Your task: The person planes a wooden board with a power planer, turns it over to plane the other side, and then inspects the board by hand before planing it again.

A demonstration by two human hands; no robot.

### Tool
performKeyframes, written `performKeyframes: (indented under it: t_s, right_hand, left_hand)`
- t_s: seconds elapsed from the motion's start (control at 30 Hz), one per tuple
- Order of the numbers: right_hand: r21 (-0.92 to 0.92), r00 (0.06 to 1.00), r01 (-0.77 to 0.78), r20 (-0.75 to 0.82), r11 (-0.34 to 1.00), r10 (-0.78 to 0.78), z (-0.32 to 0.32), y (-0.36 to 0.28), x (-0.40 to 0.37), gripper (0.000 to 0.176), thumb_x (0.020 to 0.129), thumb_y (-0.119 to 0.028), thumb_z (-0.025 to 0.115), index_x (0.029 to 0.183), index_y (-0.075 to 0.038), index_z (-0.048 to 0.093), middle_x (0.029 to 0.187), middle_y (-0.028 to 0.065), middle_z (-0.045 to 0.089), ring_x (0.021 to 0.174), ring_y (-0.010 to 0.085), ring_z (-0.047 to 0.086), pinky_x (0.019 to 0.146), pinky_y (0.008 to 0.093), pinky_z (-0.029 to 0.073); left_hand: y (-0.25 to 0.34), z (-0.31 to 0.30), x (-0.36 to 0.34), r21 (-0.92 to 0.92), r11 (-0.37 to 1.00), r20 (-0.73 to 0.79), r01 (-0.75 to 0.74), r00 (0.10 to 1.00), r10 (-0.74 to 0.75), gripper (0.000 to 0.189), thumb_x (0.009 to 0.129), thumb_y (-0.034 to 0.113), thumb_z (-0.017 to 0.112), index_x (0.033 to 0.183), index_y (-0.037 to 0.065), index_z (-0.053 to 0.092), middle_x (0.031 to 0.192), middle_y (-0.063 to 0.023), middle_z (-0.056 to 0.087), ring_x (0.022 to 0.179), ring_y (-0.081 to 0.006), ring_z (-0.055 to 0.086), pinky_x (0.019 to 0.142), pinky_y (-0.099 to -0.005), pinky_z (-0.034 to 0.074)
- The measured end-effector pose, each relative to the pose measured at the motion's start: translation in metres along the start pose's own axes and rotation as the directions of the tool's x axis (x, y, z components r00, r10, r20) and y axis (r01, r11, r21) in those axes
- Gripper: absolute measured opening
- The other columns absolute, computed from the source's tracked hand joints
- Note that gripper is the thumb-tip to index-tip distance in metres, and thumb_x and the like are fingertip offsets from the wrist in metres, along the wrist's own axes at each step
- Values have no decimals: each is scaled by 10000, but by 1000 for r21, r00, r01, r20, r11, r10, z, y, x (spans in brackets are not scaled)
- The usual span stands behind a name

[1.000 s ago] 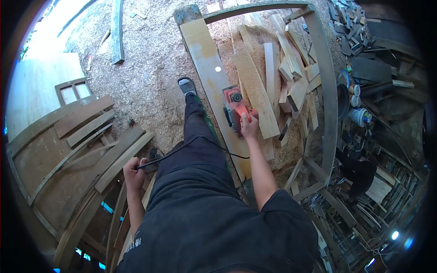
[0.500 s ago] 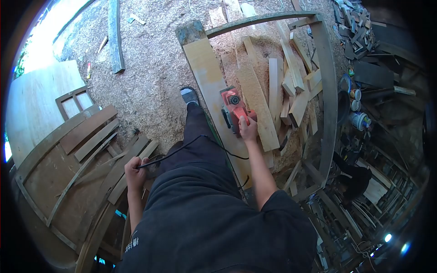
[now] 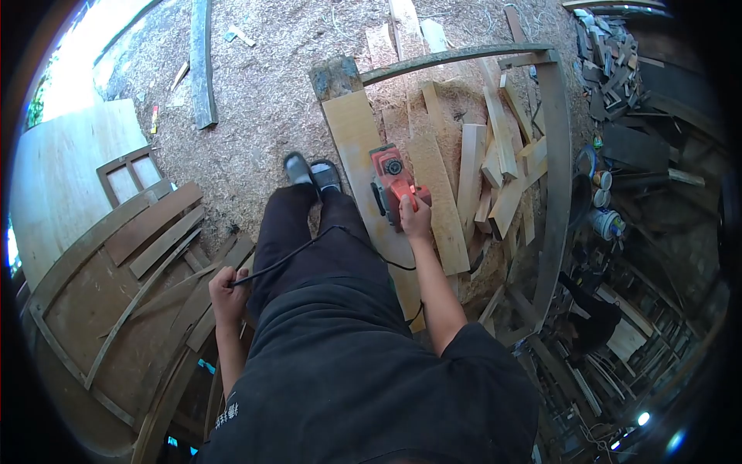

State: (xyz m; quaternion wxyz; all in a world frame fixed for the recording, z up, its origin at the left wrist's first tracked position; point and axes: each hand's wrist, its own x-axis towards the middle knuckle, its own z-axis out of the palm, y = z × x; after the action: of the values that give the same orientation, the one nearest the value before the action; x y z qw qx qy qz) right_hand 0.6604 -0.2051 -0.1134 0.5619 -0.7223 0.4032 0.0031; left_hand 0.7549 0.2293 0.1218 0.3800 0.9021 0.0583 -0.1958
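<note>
My right hand (image 3: 416, 218) is wrapped round the rear handle of a red electric planer (image 3: 392, 174). The planer rests on a long pale board (image 3: 357, 143), which lies on a bench with a dark block (image 3: 336, 77) at its far end. Out to the left, my left hand (image 3: 227, 290) is closed round the black power cord (image 3: 286, 259). That cord runs across my thighs and on towards the board, below my right hand. The planer's underside is hidden.
Several cut planks (image 3: 471, 166) lie inside a wooden frame (image 3: 552, 178) to the right. Panels and strips (image 3: 154, 224) lean at the left. Offcuts (image 3: 610, 66) are heaped far right, above paint cans (image 3: 607, 223). Another person (image 3: 595, 321) is at lower right. Shavings (image 3: 263, 100) cover the floor.
My trailing foot has come up beside the other, so both feet now show together left of the board. The planer is still on the board in my right hand, and the cord stays in my left.
</note>
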Motion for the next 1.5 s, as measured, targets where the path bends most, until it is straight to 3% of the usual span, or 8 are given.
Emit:
performKeyframes:
  t_s: [0.1, 0.2, 0.27, 0.5, 0.7, 1.07, 1.5]
  right_hand:
    - [-7, 1000, 28, -4, 1000, -28, 7, -9, 12, 395, 1026, -354, 630, 746, -76, 608, 610, -33, 531, 503, 74, 489, 455, 270, 364]
    - [11, 1000, 18, 4, 1000, -18, 18, -22, 23, 395, 1028, -349, 630, 745, -75, 606, 609, -32, 529, 502, 73, 486, 450, 265, 361]
    - [36, 1000, -9, 10, 999, 9, 23, -30, 31, 394, 1030, -345, 629, 744, -75, 605, 608, -32, 527, 502, 72, 485, 449, 263, 360]
    - [41, 1000, -2, 2, 999, 2, 45, -59, 58, 392, 1031, -336, 630, 742, -73, 605, 610, -36, 525, 499, 71, 477, 448, 267, 354]
    - [29, 1000, 0, -4, 1000, 0, 58, -75, 74, 398, 1031, -348, 627, 743, -75, 605, 610, -38, 517, 499, 70, 474, 452, 267, 347]
    - [59, 999, -37, -11, 998, 38, 77, -102, 100, 394, 1028, -353, 632, 749, -75, 610, 610, -41, 513, 504, 66, 472, 458, 261, 340]
    - [16, 997, 40, -61, 999, -39, 107, -131, 145, 388, 1038, -323, 626, 752, -61, 626, 608, -50, 512, 521, 57, 475, 476, 249, 348]
  left_hand:
    - [0, -3, 10, 4, 1000, 2, -2, 1000, 2, 525, 989, 213, 737, 695, 9, 353, 631, -52, 319, 597, -140, 303, 541, -355, 266]
    - [-9, -9, 22, -12, 1000, 17, -5, 1000, 5, 513, 1036, 246, 704, 724, 34, 356, 670, 4, 283, 656, -87, 282, 554, -327, 240]
    - [-9, -13, 34, -30, 998, 11, 47, 999, -46, 533, 997, 219, 739, 707, 13, 343, 651, -47, 284, 616, -141, 278, 548, -359, 251]
    - [5, -32, 89, -25, 1000, 25, -3, 1000, 4, 525, 991, 190, 746, 703, 13, 344, 646, -42, 294, 620, -127, 286, 549, -349, 257]
    - [15, -40, 125, -50, 998, 52, 44, 998, -41, 504, 990, 169, 737, 700, 12, 356, 637, -51, 308, 611, -127, 303, 547, -344, 269]
    - [17, -52, 179, 52, 999, 90, 5, 996, -9, 502, 970, 172, 750, 696, 2, 365, 626, -75, 320, 592, -155, 308, 538, -363, 275]
    - [30, -62, 221, -18, 1000, 116, -6, 993, 8, 502, 963, 176, 759, 684, 3, 380, 618, -64, 334, 593, -151, 322, 543, -353, 279]
